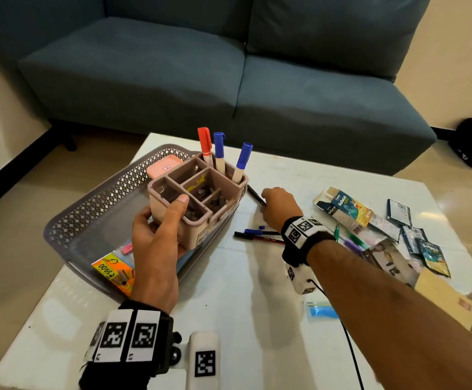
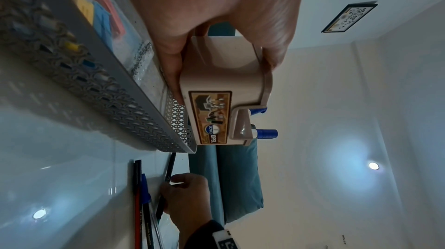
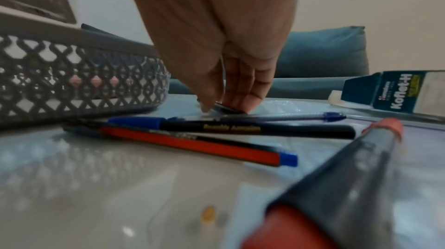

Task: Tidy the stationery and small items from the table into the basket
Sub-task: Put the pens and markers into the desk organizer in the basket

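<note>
My left hand (image 1: 170,220) grips a beige desk organiser (image 1: 178,175) by its near end, thumb on the rim and fingers under the base, over the right side of the grey lattice basket (image 1: 94,209). One red marker (image 1: 205,142) and two blue markers (image 1: 244,156) stand in it. In the left wrist view the organiser (image 2: 216,74) sits at the basket's (image 2: 96,85) rim. My right hand (image 1: 268,201) pinches a black pen (image 1: 254,194) lying on the table beside the basket. The right wrist view shows the fingertips (image 3: 240,104) on that pen (image 3: 228,109). Three more pens (image 1: 257,236) lie near the wrist.
A pink case (image 1: 164,164) and a colourful pack (image 1: 116,273) lie in the basket. A Koflet-H carton (image 1: 347,209), dark sachets (image 1: 415,237) and papers clutter the table's right side. A blue sofa (image 1: 229,80) stands beyond the white table (image 1: 243,305).
</note>
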